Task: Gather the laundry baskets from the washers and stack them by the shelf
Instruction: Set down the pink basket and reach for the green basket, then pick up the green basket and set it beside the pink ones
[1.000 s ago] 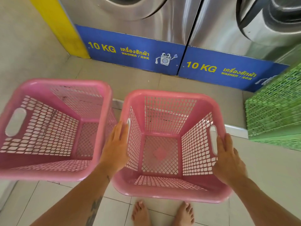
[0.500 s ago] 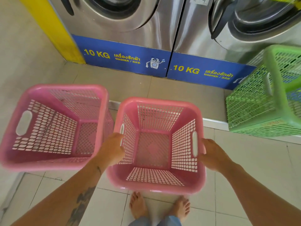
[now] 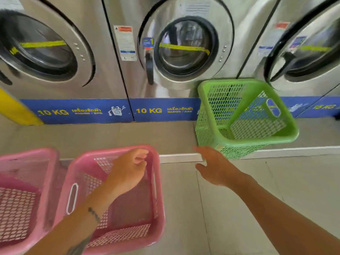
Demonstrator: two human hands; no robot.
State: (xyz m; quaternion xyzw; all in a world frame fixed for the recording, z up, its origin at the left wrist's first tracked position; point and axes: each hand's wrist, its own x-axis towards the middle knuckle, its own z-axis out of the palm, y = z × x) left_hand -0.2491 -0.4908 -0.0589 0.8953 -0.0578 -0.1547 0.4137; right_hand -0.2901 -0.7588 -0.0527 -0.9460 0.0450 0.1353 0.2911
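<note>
Two pink laundry baskets stand side by side at the lower left, one (image 3: 20, 190) at the frame's edge and one (image 3: 132, 214) closer to the middle. My left hand (image 3: 128, 170) hovers over the nearer pink basket by its far rim, fingers loosely curled, with nothing visibly in it. A green basket (image 3: 244, 116) leans tilted on the raised ledge against the washers. My right hand (image 3: 213, 164) stretches out flat toward the green basket's lower left corner, just short of touching it.
Three steel front-load washers (image 3: 184, 46) with blue 10 KG bands fill the back. A raised concrete ledge with a white edge strip (image 3: 180, 157) runs before them. A yellow post (image 3: 12, 107) stands at far left. Tiled floor (image 3: 276, 190) lies to the right.
Both hands have let go of the middle pink basket, which now sits lower left. My view has swung up and right. My right hand has reached toward the green basket.
</note>
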